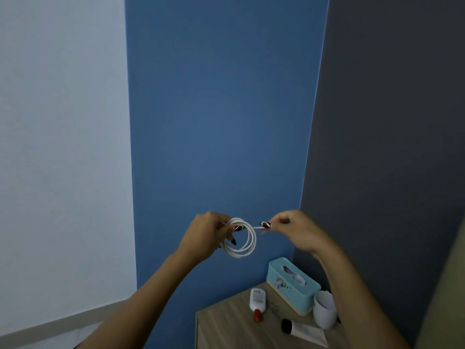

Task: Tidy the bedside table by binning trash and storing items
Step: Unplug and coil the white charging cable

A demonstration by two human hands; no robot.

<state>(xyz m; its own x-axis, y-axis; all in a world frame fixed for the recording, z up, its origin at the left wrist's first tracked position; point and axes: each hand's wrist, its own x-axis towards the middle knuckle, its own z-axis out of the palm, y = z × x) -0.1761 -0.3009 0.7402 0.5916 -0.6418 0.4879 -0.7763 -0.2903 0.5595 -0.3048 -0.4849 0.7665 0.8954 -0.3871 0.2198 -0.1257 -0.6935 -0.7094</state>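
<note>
A white cable (247, 241) hangs in a round coil of several loops in front of the blue wall, well above the bedside table (226, 326). My left hand (205, 235) grips the coil at its left side. My right hand (292, 227) pinches the cable's loose end just right of the coil. On the table lie a white bottle with a red cap (257, 302) and a white tube with a black cap (303, 332).
A teal tissue box (292, 285) stands at the table's back right corner. A white cup (324, 309) stands beside it, partly behind my right forearm. A dark grey wall rises on the right; a pale wall and skirting lie to the left.
</note>
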